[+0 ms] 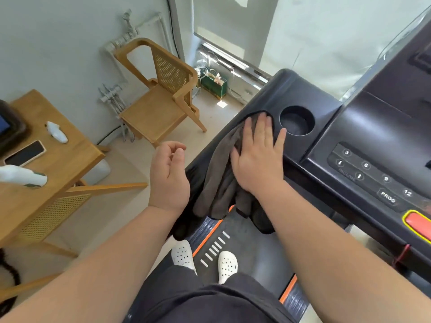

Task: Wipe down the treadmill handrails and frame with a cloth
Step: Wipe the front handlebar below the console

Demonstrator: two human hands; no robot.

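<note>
Head view: we stand on the belt (245,250), looking down at the treadmill's left side.
Right hand (258,157): flat, fingers spread and open, palm pressing the cloth (219,180) onto the top of the console arm (300,89); we read this as a wiping press, not a grip.
Cloth: grey, bunched under the palm, its tail hanging down over the left handrail (184,220) toward the belt; probably loose so the palm can slide it.
Cup holder (297,121): just beside our right fingertips, cloth not in it.
Left hand (169,176): hovering apart from the handrail, fingers loosely curled, holding nothing; we guess it idles for balance.
Buttons (370,173): well right of the cloth, untouched.
Table (58,173): left, with a phone (24,153) on it.
Progress: early, we judge; most of the frame is not yet covered.
</note>
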